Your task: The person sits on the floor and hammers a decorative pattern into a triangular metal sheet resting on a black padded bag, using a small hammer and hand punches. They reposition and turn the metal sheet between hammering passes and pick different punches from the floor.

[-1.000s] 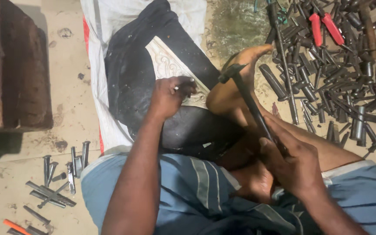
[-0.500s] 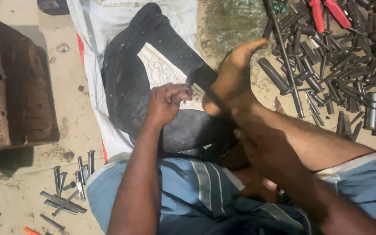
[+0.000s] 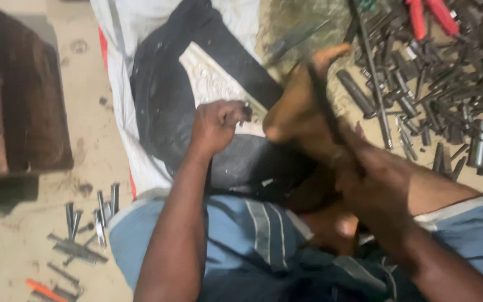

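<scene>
My left hand (image 3: 216, 123) is closed in a fist, pinching a small dark chisel (image 3: 245, 112) against the pale carved panel (image 3: 213, 78) lying on black sheeting (image 3: 163, 95) on the floor. My right hand (image 3: 375, 173), blurred, is wrapped round the handle of a dark hammer (image 3: 322, 100) that crosses my bare foot (image 3: 297, 112). Heap of metal punches and rods (image 3: 431, 84) lies on the floor to the right, red-handled pliers (image 3: 429, 14) at the top; a few more chisels (image 3: 85, 229) lie lower left beside a rusty box (image 3: 18, 106)
</scene>
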